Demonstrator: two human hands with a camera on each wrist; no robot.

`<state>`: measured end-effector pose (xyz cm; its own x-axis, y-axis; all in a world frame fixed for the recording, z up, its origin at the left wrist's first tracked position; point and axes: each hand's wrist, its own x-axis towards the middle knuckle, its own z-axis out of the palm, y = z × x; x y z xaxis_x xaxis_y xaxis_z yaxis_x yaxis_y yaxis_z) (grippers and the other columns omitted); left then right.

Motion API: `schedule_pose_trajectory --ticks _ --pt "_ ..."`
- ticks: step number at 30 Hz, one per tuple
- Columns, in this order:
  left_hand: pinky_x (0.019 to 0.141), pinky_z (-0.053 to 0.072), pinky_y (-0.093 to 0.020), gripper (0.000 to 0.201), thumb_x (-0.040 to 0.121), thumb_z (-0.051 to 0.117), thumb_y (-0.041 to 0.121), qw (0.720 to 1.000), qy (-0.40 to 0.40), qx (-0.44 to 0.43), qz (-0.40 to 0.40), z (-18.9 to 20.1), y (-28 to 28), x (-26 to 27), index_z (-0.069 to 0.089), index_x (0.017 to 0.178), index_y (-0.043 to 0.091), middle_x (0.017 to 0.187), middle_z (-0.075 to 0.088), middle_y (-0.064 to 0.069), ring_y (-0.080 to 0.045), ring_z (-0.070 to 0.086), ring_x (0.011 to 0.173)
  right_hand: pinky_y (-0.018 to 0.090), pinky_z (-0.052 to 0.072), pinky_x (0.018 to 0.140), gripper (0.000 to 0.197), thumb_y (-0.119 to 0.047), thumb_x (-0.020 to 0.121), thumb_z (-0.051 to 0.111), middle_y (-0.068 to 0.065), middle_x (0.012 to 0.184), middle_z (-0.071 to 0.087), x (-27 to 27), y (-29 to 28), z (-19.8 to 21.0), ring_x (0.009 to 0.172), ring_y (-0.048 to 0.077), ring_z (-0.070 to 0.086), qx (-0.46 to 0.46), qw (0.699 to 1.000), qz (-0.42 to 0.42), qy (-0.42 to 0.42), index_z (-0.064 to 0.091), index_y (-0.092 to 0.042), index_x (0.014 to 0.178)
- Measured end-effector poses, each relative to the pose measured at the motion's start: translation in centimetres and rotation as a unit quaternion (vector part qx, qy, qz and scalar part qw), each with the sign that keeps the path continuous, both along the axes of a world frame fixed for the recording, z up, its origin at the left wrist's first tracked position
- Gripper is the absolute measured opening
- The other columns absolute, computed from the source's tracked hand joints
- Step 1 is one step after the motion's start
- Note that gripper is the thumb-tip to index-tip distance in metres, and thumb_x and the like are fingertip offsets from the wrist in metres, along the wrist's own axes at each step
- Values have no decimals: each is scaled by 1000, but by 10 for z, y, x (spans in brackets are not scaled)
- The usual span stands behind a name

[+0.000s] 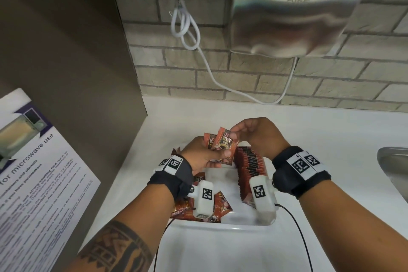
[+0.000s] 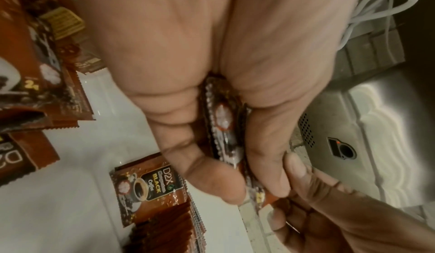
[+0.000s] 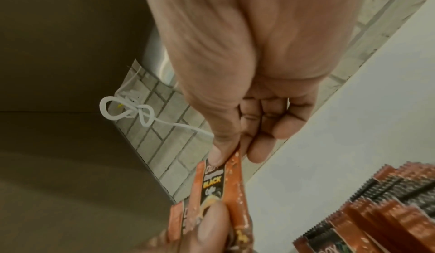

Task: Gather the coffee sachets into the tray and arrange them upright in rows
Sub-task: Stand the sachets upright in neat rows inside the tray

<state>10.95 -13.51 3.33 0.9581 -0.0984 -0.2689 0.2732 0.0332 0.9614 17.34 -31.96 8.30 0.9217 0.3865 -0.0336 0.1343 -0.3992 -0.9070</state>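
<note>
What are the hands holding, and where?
Left hand grips a small bunch of coffee sachets by the lower part; right hand pinches the front sachet's top edge.

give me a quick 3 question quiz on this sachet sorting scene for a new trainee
1. True or false: the upright row of sachets stands along the left side of the tray.
2. Which hand pinches the top corner of the front sachet? A) left hand B) right hand C) neither
3. Fill in: loose sachets lie flat in the tray's near-left part, partly hidden under the left ____ camera.

Key
1. False: it stands along the right side.
2. B: the right hand pinches it between thumb and finger, while the left hand grips the small stack from below.
3. wrist
</note>
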Motion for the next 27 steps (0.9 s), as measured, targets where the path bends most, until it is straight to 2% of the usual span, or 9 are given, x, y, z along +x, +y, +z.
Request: schedule_pose_trajectory --ticks 2,6,9,12,15,18,20,24,27 --pt "63 54 -24 35 82 83 16 1000 -13 17 8 1 -1 -1 71 114 7 101 76 -10 -18 71 87 10 48 64 11 -15 81 82 6 81 76 -1 1 5 67 6 67 11 1000 -4 -2 77 -8 88" --pt "59 52 -24 38 77 87 19 998 -34 46 21 -1 1 0 72 109 5 99 76 -16 -19 72 81 14 47 67 8 -19 82 81 -2 76 76 0 2 9 66 3 66 -14 1000 -4 -7 78 -14 86" --pt "62 53 -27 38 75 89 27 997 -31 61 27 -4 3 0 75 106 10 96 78 -11 -18 73 81 9 42 61 4 -20 84 79 -6 73 73 1 3 11 59 -5 61 -45 999 2 -18 77 -16 84" --pt "65 56 -29 40 74 88 41 995 -10 91 49 -6 5 1 77 100 14 91 78 -9 -15 72 76 10 42 60 4 -19 86 78 -5 75 74 2 6 12 62 0 60 -69 996 -12 -48 77 -19 82" --pt "65 59 -30 50 77 84 48 985 82 142 50 -4 9 2 75 102 7 85 74 -9 -17 67 69 10 40 59 6 -17 87 75 -8 75 71 3 5 9 66 3 60 -121 991 -10 -64 77 -19 82" --pt "45 46 -20 34 89 75 39 947 143 285 -36 3 11 2 71 93 6 66 64 -3 -11 55 46 17 40 69 7 -22 87 73 -12 83 69 3 3 3 82 6 59 -187 979 -9 -76 79 -22 85" --pt "42 43 -19 31 90 72 42 912 143 370 -102 3 6 2 70 86 11 63 63 2 -9 52 44 26 44 79 6 -26 86 73 -18 84 63 3 6 -5 92 9 58 -226 972 -14 -68 79 -28 84" --pt "48 42 -22 23 93 68 35 906 171 356 -153 -9 -11 6 68 89 12 70 69 2 -13 50 47 43 49 95 21 -26 80 71 -17 84 64 2 18 -19 102 17 59 -281 958 -35 -46 73 -40 65" --pt "43 39 -17 21 96 64 26 898 170 370 -165 -12 -20 10 60 80 14 50 60 7 -8 47 34 44 48 96 22 -24 81 68 -11 92 68 1 26 -25 107 19 58 -313 948 -42 -33 75 -38 66"
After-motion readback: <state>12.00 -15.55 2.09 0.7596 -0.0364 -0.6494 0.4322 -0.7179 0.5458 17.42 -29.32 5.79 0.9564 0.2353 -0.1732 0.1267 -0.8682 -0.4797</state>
